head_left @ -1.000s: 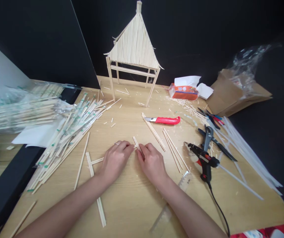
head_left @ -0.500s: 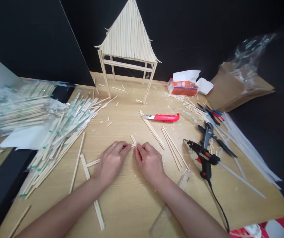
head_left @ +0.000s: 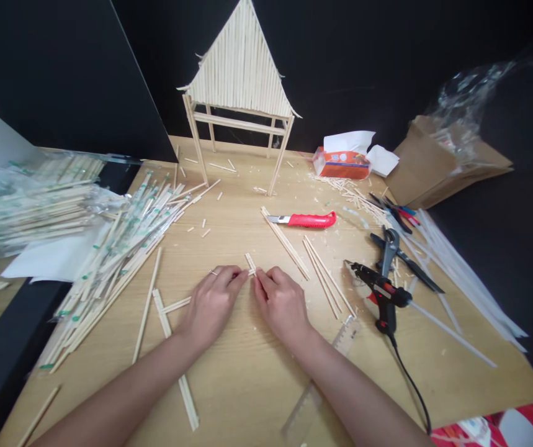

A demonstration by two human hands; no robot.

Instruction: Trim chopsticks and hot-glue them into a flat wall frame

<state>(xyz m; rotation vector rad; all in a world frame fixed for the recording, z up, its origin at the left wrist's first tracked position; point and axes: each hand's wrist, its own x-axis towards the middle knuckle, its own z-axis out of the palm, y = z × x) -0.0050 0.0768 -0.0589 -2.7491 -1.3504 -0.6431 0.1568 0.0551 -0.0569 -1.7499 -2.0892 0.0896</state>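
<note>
My left hand (head_left: 213, 304) and my right hand (head_left: 282, 301) meet low over the middle of the table, fingers pinched together. Between the fingertips is a small joint of wooden chopsticks (head_left: 250, 261), one pair pointing away from me and a short piece lying across it. My right fingers grip the near part of that pair, while the left ones hold the cross piece's end; much of both is hidden. Under my left forearm lies a T-shaped chopstick frame (head_left: 162, 320). A clear ruler (head_left: 303, 406) is partly beneath my right forearm.
A chopstick house model (head_left: 241, 81) stands at the back. A red utility knife (head_left: 313, 220) lies with its blade out near loose chopsticks (head_left: 324, 279). To the right are a glue gun (head_left: 382, 292), pliers (head_left: 410, 264), and glue sticks (head_left: 471, 285). Wrapped chopsticks (head_left: 112, 267) spread leftward.
Almost nothing differs. Both hands keep their pinch on the chopsticks in the same place; the whole view has shifted very slightly.
</note>
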